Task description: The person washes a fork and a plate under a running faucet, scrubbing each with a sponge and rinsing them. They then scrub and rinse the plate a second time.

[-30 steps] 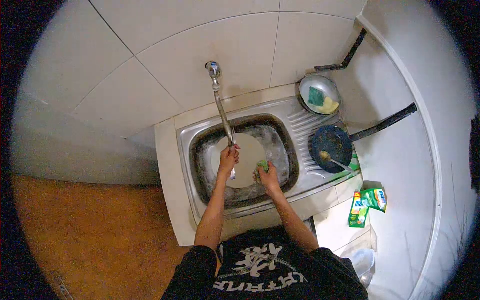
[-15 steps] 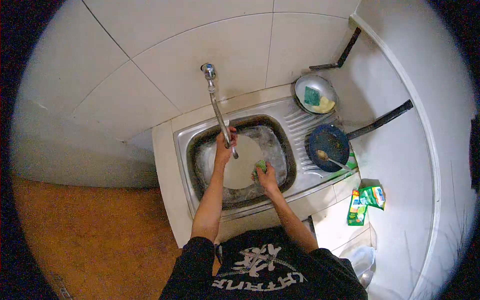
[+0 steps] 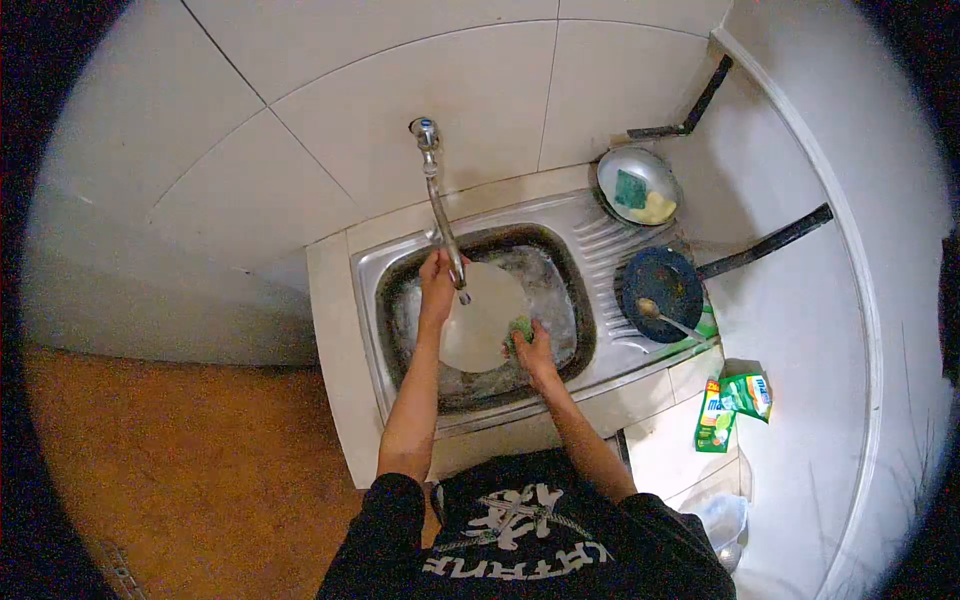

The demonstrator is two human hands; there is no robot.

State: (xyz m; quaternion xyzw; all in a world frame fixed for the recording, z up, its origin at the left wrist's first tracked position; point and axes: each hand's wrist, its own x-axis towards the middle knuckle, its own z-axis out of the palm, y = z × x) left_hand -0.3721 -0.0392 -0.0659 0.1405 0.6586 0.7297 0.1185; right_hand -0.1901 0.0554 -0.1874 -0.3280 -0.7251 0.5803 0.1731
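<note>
Nearest the camera is a black shirt point(image 3: 520, 545) with a white printed design, and two bare forearms reach out from it over the sink. The right hand point(image 3: 537, 353) is curled tightly around a small green sponge point(image 3: 520, 327), rough and lumpy in look, and presses it against the lower right edge of the plate. The plate point(image 3: 482, 322) is round, smooth and off-white, and sits tilted inside the basin of the sink point(image 3: 366, 300). The sink is stamped stainless steel, rectangular with rounded corners, its basin dark and wet with patches of foam. The left hand point(image 3: 437, 277) clamps the plate's upper rim, fingers folded over the edge, just beside the spout of the tap point(image 3: 438, 205), a thin curved metal tube rising to a chrome head at the wall.

On the ribbed steel drainboard to the right lies a dark round frying pan point(image 3: 658, 280) with a long black handle; a metal spoon point(image 3: 668, 320) rests in it. Beyond it sits a shallow silvery pan point(image 3: 660, 180) holding a green pad and a yellowish lump. Two crinkled green packets point(image 3: 737, 405) lie on the white ledge lower right. Large glossy white tiles point(image 3: 400, 100) with thin dark joints cover the wall behind.
</note>
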